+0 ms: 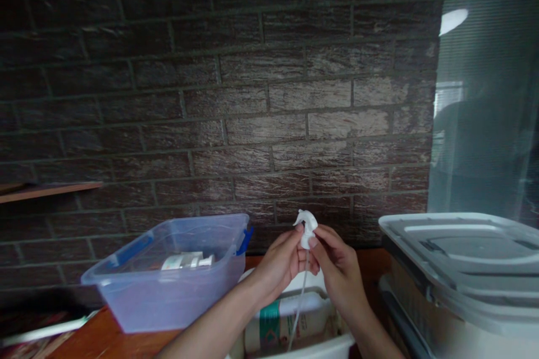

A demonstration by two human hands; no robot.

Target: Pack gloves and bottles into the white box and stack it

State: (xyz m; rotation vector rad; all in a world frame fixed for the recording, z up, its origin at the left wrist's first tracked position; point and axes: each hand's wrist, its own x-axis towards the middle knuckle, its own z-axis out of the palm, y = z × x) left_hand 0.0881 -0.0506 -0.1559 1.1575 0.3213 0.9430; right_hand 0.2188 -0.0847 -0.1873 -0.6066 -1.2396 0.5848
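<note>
A white trigger spray head (309,228) with a thin clear dip tube (300,305) is held up between both hands. My left hand (282,258) pinches it by the trigger side, and the fingers of my right hand (337,261) close on its collar from the other side. The tube hangs down over a white tub (337,348) below. Inside that tub lies a white bottle (311,314) with a green label, partly hidden by my forearms.
To the left stands a clear bluish plastic bin (168,303) with a white bottle (187,261) inside. A grey-lidded storage box (467,258) is on the right. Behind the wooden table (101,339) rises a dark brick wall (252,95). A wooden shelf (50,192) juts out at the left.
</note>
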